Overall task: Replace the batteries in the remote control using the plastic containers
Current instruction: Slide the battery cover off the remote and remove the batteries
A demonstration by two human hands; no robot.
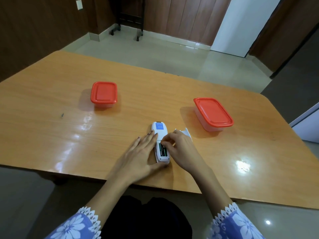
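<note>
A white remote control [159,131] lies face down near the table's front edge, its battery bay open with batteries [162,150] inside. My left hand [139,156] lies flat along the remote's left side, fingers straight, thumb at its near end. My right hand [180,146] curls its fingertips into the top of the bay, on the batteries. The white battery cover [187,132] lies just beyond my right hand. Two clear plastic containers with red lids stand closed: one at the left [104,94], one at the right [213,114].
The wooden table [51,135] has its front edge close to my body. Beyond its far edge are a tiled floor, a wheeled stand [127,23] and a white door [241,26].
</note>
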